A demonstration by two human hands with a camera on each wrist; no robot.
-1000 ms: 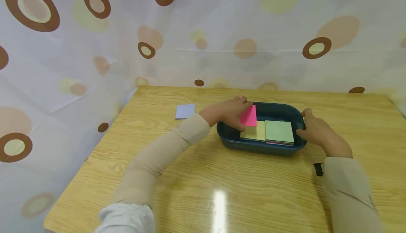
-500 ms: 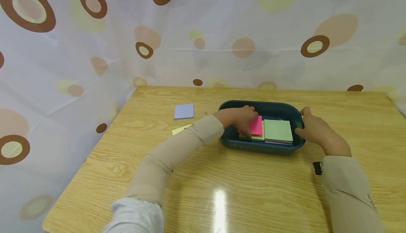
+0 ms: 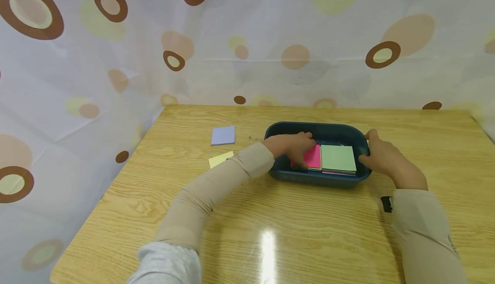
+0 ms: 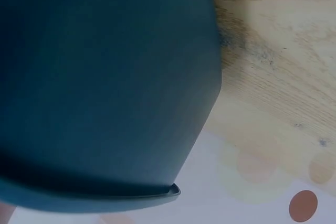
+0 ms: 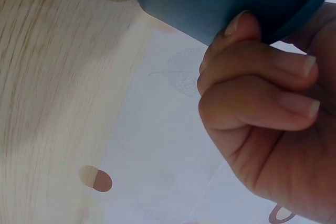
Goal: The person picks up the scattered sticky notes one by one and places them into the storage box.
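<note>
A dark blue plastic tub [image 3: 309, 180] stands on the table. Inside, on the left, my left hand [image 3: 295, 146] holds a pink sticky note pad [image 3: 315, 157] by its edges, flat on top of other pads, with the thumb at the front. Beside it in the tub lies a stack of pads topped by a pale green sticky note pad [image 3: 338, 158]. My right hand [image 3: 384, 157] grips the tub's right end, thumb inside the rim. Curled fingers [image 5: 252, 72] show against the tub's outer wall in the right wrist view. The left wrist view shows mostly the tub wall [image 4: 105, 87].
Left of the tub, a lavender sticky note pad [image 3: 223, 135] lies on the wooden table [image 3: 309, 232]. A yellow sticky note pad [image 3: 220, 158] is nearer, partly covered by my left sleeve. A small black object [image 3: 386, 204] shows by my right sleeve. A patterned curtain [image 3: 270, 39] hangs behind.
My left hand has moved right and down with the pink pad, which now lies flat over the yellow one in the tub. The yellow pad on the table has come out from behind my arm.
</note>
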